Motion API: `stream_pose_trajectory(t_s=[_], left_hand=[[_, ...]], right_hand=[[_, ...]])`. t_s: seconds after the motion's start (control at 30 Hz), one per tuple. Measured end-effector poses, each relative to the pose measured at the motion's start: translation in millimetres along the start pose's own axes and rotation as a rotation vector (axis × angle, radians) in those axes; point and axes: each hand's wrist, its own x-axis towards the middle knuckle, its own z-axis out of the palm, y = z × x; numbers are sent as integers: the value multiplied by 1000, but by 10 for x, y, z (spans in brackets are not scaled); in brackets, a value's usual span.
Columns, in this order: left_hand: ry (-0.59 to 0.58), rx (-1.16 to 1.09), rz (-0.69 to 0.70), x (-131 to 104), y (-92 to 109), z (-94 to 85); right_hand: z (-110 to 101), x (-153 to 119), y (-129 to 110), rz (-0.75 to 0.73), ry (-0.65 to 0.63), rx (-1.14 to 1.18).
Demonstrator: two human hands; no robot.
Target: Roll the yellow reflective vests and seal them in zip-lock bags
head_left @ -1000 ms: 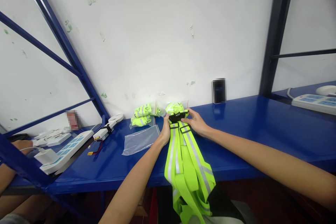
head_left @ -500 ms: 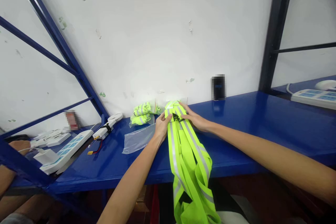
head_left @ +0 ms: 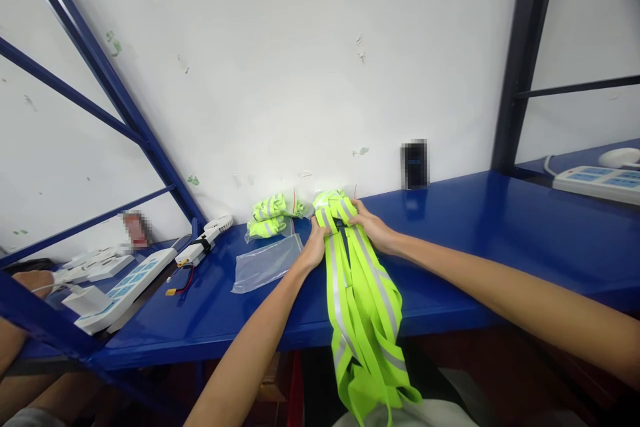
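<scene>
A fluorescent yellow-green reflective vest (head_left: 364, 320) made of straps with silver stripes runs from the back of the blue table over its front edge, its loose end hanging down. My left hand (head_left: 316, 243) grips the left side of its gathered upper part. On the opposite side my right hand (head_left: 373, 225) has its fingers closed around the same bundle. Dark webbing shows between the straps. To the left of my left hand lies a flat clear plastic bag (head_left: 267, 264). Behind that bag, folded reflective vests (head_left: 269, 217) sit in clear bags by the wall.
A white handheld fan (head_left: 217, 225) and wires with a yellow connector (head_left: 179, 281) lie left on the blue table (head_left: 460, 233). Further left are a power strip (head_left: 135, 283) and another person's hand (head_left: 33, 280). A pixelated black object (head_left: 415, 167) stands against the wall.
The gathered upper part looks more tightly bunched, folded between both hands. The hanging end has drawn up a little. My left hand has shifted slightly right and down, uncovering more of the flat bag.
</scene>
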Motion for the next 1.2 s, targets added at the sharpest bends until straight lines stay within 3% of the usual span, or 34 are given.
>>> stream_pose_trajectory(t_s=[0.13, 0.27, 0.43, 0.63, 0.8, 0.87, 1.03, 1.2], left_hand=[[-33, -80, 32, 9, 1, 37], [-21, -138, 55, -11, 50, 74], [-76, 28, 156, -101, 97, 87], [-44, 340, 273, -177, 148, 135], [62, 370, 284, -148, 118, 158], [74, 346, 271, -133, 95, 161], [33, 185, 278, -111, 73, 173], [102, 102, 242, -114, 103, 166]], right_hand=[[-29, 29, -21, -3, -78, 21], [-83, 61, -20, -125, -114, -112], [-161, 102, 34, -258, -217, -166], [-110, 63, 79, -389, -135, -240], [-44, -48, 4, -395, 61, -648], [-36, -74, -13, -381, 82, -718], [14, -85, -2, -302, -30, -458], [123, -91, -51, -116, -39, -51]])
